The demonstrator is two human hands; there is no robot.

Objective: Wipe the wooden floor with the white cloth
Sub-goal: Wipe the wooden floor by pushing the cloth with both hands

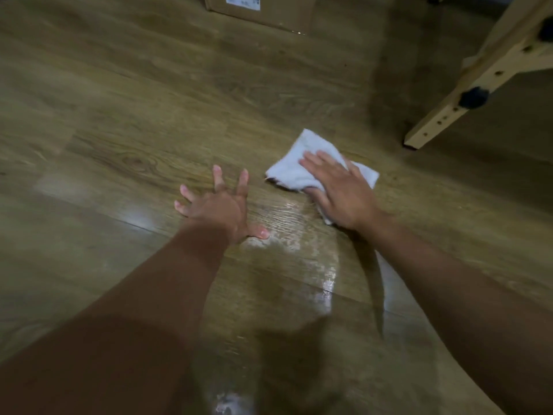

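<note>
right hand (338, 190): flat, fingers straight, pressing white cloth (294, 172) to wooden floor (119, 121) near furniture leg (443, 121), likely for wiping pressure | left hand (220, 205): 5 fingers splayed wide on floor, holding nothing, apparently bracing | wet sheen between arms
</note>
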